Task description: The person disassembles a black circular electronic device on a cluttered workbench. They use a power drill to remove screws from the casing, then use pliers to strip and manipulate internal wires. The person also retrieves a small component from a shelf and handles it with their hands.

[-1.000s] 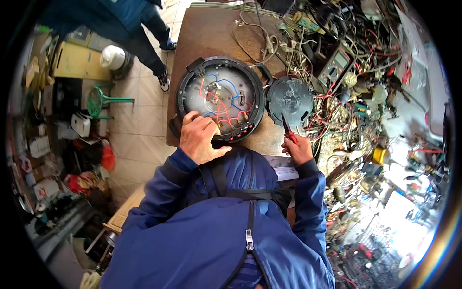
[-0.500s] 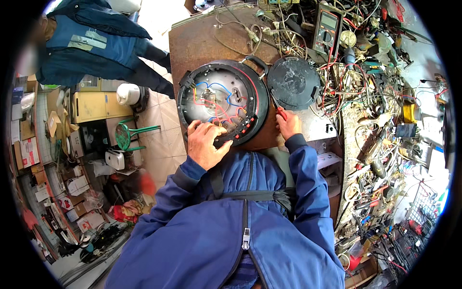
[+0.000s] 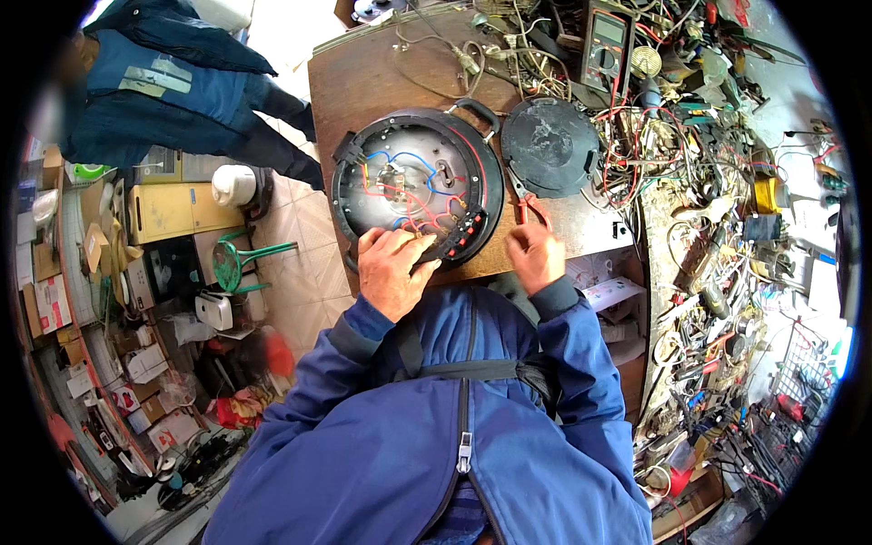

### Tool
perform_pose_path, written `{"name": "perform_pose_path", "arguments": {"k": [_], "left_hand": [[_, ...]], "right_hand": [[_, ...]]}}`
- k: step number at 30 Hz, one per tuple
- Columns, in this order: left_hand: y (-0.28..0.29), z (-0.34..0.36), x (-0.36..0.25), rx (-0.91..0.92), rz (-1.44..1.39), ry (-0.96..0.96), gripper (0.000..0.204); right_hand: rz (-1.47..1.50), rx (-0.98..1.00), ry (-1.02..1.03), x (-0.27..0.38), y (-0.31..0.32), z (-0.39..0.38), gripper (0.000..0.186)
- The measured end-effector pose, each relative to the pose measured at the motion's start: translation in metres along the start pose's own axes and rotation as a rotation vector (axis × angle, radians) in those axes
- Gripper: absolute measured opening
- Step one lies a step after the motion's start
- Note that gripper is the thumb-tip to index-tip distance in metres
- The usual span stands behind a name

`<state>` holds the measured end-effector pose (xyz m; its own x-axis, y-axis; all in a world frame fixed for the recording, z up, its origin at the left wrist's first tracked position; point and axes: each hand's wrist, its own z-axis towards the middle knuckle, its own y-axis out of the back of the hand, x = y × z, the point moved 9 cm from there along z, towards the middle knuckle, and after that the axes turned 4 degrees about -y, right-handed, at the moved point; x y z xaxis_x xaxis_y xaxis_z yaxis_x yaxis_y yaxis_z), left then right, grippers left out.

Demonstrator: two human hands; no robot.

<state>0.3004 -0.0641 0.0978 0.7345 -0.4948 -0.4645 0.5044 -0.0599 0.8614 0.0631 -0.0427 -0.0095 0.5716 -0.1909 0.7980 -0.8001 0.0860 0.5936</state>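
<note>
An opened round black appliance housing (image 3: 498,173), with a metal inside and red and blue wires, lies on the wooden bench in front of me. My left hand (image 3: 392,271) grips its near rim, fingers bent over the edge and thumb by a strip of red parts (image 3: 465,238). What its fingertips touch inside is hidden. Pliers with red handles (image 3: 536,211) rest on the bench to the right of the housing, handles spread. Just below those handles is my right hand (image 3: 538,262), its fingers curled in; whether anything small is in them cannot be seen.
A round black cover (image 3: 550,150) lies right of the housing. Further right, a multimeter (image 3: 607,50) and tangled wires and tools (image 3: 690,182) crowd the bench. Someone in dark blue clothes (image 3: 173,91) stands at the far left, near a green stool (image 3: 238,263).
My right hand has let go of the red-handled pliers and drawn back toward me, fingers curled. The pliers now lie with handles spread. My left hand stays on the rim.
</note>
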Motion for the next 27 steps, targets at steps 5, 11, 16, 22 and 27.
{"name": "perform_pose_path", "arguments": {"k": [5,11,16,22,27], "left_hand": [[-0.001,0.003,-0.003,0.001,-0.007,-0.037,0.033],[-0.002,0.003,-0.006,0.021,-0.002,-0.055,0.034],[-0.005,0.005,-0.001,0.065,-0.017,0.013,0.035],[-0.007,0.005,-0.003,0.1,0.001,0.043,0.043],[-0.008,0.004,-0.007,0.086,0.049,0.011,0.046]], "right_hand": [[0.201,0.199,0.086,0.049,-0.026,-0.026,0.018],[0.149,0.211,0.016,0.059,-0.034,-0.028,0.022],[0.179,0.111,0.088,0.068,-0.031,-0.026,0.023],[0.039,0.073,0.249,0.087,-0.026,-0.025,0.021],[-0.004,0.09,0.288,0.088,-0.031,-0.028,0.02]]}}
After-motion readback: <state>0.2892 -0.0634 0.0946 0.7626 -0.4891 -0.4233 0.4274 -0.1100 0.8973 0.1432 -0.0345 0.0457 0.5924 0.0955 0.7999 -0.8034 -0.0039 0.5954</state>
